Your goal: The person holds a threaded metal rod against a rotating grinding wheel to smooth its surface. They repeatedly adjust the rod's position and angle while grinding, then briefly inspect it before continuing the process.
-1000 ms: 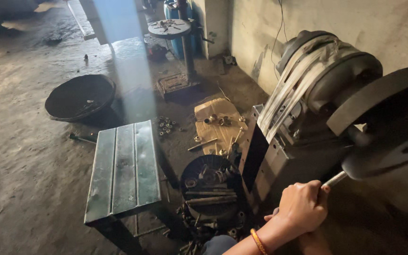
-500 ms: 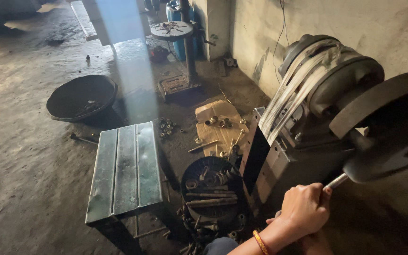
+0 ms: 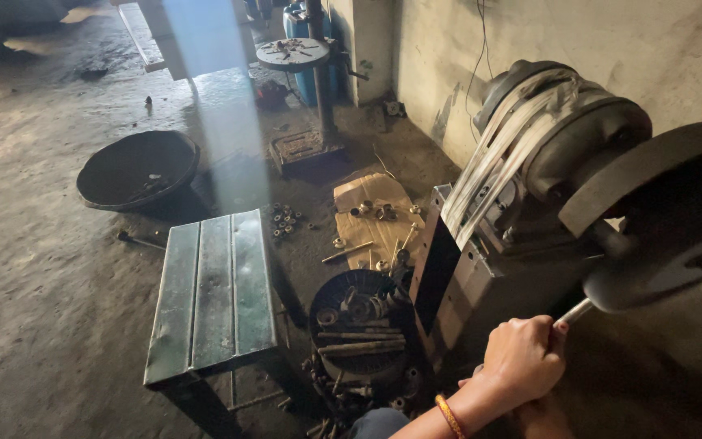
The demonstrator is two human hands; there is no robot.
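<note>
Nearest, at the bottom edge: right hand (image 3: 522, 358), orange-and-yellow thread band on the wrist, fingers (image 3: 530, 329) curled tight around a thin bright metal rod (image 3: 572, 312). Rod tip pressed up against the underside of the dark grey grinding wheel (image 3: 660, 236), which juts out from the right end of the big grey belt-driven grinding machine (image 3: 522, 219). Just below the right wrist, a second bit of hand, probably the left hand (image 3: 542, 419), mostly cut off by the frame; fingers there impossible to tell.

Left of the machine's base, touching distance from it: round black basket full of rusty metal parts and rods (image 3: 359, 329), more scraps spilled on the floor beneath. Further left of the machine, beside the basket: green painted metal bench with ribbed top (image 3: 213, 293).

Beyond the basket, still near the machine's front corner: flattened brown cardboard sheet (image 3: 375, 215) strewn with small bearings and bolts. Left of that, well apart from the machine: wide shallow black iron pan (image 3: 140, 169) on the concrete floor (image 3: 34, 268).

Farthest back from the machine, along the wall: pedestal drill stand with a round table (image 3: 292, 54), blue drum (image 3: 302, 32) behind it.
</note>
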